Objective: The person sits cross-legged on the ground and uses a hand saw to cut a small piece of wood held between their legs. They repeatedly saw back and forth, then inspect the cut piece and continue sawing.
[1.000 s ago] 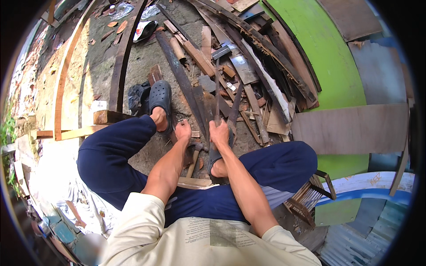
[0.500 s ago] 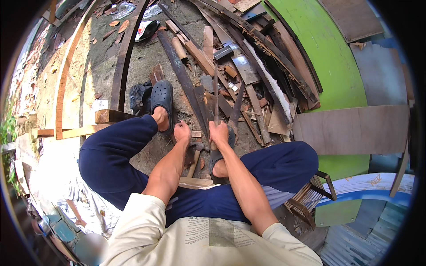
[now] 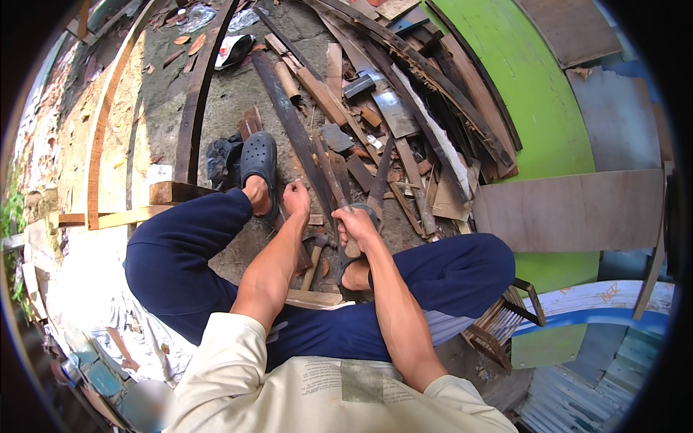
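My right hand (image 3: 355,224) is wrapped round the wooden handle of a machete (image 3: 328,169). Its long, narrow, dark blade points away and slants to the left. To the left, my left hand (image 3: 296,200) is closed, low over the ground between my feet; what its fingers hold, if anything, is hidden. A hammer (image 3: 312,263) with a wooden handle lies just below and between the hands. Close to my body is a pale wooden board (image 3: 312,296). Dark wooden strips (image 3: 289,115) lie on the ground beyond the machete.
Scrap wood and planks (image 3: 440,94) are heaped at the far right beside a green panel (image 3: 548,108). Long curved-looking beams (image 3: 196,101) stretch away at the left. A black plastic bag (image 3: 222,157) lies by my left shoe (image 3: 259,162). A slatted wooden piece (image 3: 498,328) stands near my right knee.
The machete's blade has swung from pointing straight away to leaning left, as my right hand turned and shifted slightly nearer to me. My left hand stays almost in place.
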Motion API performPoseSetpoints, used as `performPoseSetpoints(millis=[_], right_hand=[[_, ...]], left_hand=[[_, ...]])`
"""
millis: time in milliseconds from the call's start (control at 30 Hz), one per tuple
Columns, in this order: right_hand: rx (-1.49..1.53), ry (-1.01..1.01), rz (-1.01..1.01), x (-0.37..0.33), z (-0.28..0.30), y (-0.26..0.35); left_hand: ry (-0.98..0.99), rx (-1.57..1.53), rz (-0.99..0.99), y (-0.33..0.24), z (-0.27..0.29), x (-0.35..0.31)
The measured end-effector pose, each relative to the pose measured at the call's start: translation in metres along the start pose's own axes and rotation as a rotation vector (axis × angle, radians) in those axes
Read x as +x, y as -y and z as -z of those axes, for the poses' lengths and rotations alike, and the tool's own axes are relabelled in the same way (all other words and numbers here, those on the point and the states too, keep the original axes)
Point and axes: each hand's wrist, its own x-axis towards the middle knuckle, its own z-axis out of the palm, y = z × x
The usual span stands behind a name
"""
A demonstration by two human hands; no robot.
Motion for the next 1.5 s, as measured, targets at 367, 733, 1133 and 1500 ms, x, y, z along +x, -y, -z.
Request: performPoseSetpoints(millis=[367, 733, 1133, 1500], right_hand=[[-0.033, -0.277, 0.163, -0.023, 0.008, 0.012], [0.009, -0.250, 0.092, -0.008, 0.000, 0.006], [-0.279, -0.257, 0.152, 0.009, -0.014, 0.016], [-0.386, -0.108, -0.038, 0.041, -0.005, 0.037]], left_hand=[[0.382, 0.081, -0.239, -0.039, -0.045, 0.053], [0.674, 0.099, -0.020, -0.056, -0.071, 0.070], [0.189, -0.445, 0.403, -0.035, -0.061, 0.078], [0.033, 0.219, 0.024, 0.005, 0.005, 0.047]])
